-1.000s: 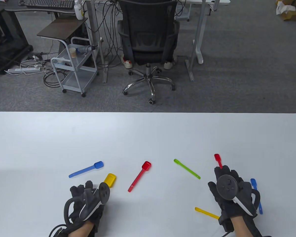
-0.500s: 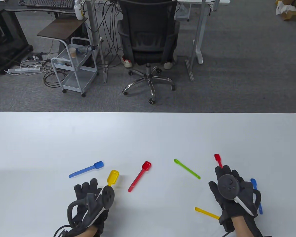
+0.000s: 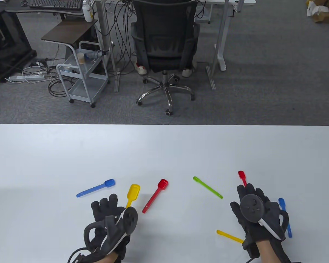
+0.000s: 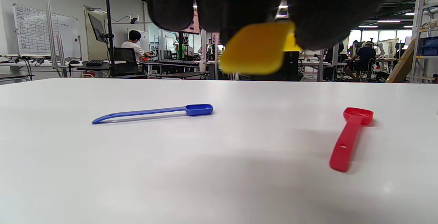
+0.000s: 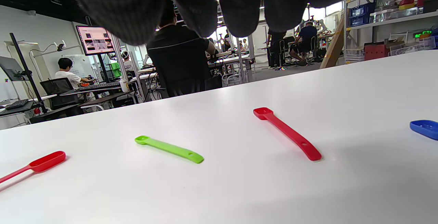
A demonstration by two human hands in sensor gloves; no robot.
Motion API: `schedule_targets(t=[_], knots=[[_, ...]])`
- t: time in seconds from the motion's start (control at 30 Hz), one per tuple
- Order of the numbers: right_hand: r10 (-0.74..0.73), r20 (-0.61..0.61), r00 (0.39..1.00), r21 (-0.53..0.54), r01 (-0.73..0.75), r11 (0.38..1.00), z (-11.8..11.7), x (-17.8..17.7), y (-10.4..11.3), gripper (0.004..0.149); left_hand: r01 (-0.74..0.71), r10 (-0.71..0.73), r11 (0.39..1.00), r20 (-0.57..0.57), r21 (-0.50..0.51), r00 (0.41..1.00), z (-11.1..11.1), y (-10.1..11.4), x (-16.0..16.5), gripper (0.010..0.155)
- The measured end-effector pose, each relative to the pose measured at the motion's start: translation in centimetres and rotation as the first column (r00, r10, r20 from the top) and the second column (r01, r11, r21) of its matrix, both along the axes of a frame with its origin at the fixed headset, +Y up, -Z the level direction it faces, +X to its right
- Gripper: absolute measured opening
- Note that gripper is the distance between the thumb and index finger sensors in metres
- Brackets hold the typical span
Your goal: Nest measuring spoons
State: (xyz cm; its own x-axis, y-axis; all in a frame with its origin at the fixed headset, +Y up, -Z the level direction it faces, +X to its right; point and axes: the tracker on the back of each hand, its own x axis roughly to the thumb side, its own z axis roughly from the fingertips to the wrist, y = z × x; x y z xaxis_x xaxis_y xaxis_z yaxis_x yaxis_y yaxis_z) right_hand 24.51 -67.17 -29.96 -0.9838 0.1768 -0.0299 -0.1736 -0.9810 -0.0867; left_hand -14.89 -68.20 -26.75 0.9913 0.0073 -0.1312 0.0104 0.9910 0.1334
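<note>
My left hand (image 3: 109, 208) grips the handle of a big yellow spoon (image 3: 133, 192) and holds it off the white table (image 3: 164, 148), bowl pointing away; the left wrist view shows its bowl (image 4: 255, 49) under my fingers, above the table. A big blue spoon (image 3: 96, 188) lies to its left and a big red spoon (image 3: 155, 195) to its right. My right hand (image 3: 252, 208) hovers, holding nothing, over the handle of a small red spoon (image 3: 242, 176). A green spoon (image 3: 207, 187), a small blue spoon (image 3: 285, 216) and a small yellow spoon (image 3: 229, 236) lie around it.
The spoons all lie in the near half of the table. In the right wrist view the small red spoon (image 5: 287, 133), the green spoon (image 5: 169, 147) and the small blue spoon's bowl (image 5: 426, 128) lie flat. An office chair (image 3: 164, 49) stands beyond the far edge.
My left hand has moved right and a little forward with the yellow spoon, whose bowl now points away and lies nearer the big red spoon. My right hand has hardly moved.
</note>
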Motion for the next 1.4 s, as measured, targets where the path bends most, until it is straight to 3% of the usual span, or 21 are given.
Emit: schedule_targets(t=[0.03, 0.07, 0.1, 0.3, 0.77, 1.4], knots=[[0.001, 0.000, 1.000, 0.000, -0.001, 1.000, 0.0, 0.0, 0.0, 0.067, -0.002, 0.002, 1.000, 0.006, 0.005, 1.000, 0.0, 0.1, 0.5, 0.047], [0.000, -0.001, 1.000, -0.001, 0.000, 1.000, 0.0, 0.0, 0.0, 0.067, -0.005, 0.005, 1.000, 0.011, 0.007, 1.000, 0.0, 0.2, 0.9, 0.037], [-0.001, -0.001, 1.000, -0.002, 0.001, 1.000, 0.0, 0.0, 0.0, 0.067, -0.005, 0.005, 1.000, 0.011, 0.004, 1.000, 0.0, 0.2, 1.5, 0.048], [-0.006, -0.003, 1.000, -0.004, 0.006, 1.000, 0.0, -0.1, 0.0, 0.067, -0.019, 0.019, 1.000, 0.031, -0.011, 0.999, -0.1, -0.1, 4.5, 0.048], [-0.020, 0.007, 1.000, -0.021, 0.020, 1.000, 0.0, 0.1, 0.0, 0.067, 0.013, -0.008, 0.995, 0.051, -0.100, 0.999, -0.7, -3.4, 9.9, 0.048], [-0.019, 0.001, 1.000, -0.030, 0.019, 0.999, 0.0, 0.1, 0.1, 0.066, 0.055, -0.056, 0.976, -0.002, -0.210, 0.998, -2.1, -6.5, 12.5, 0.050]])
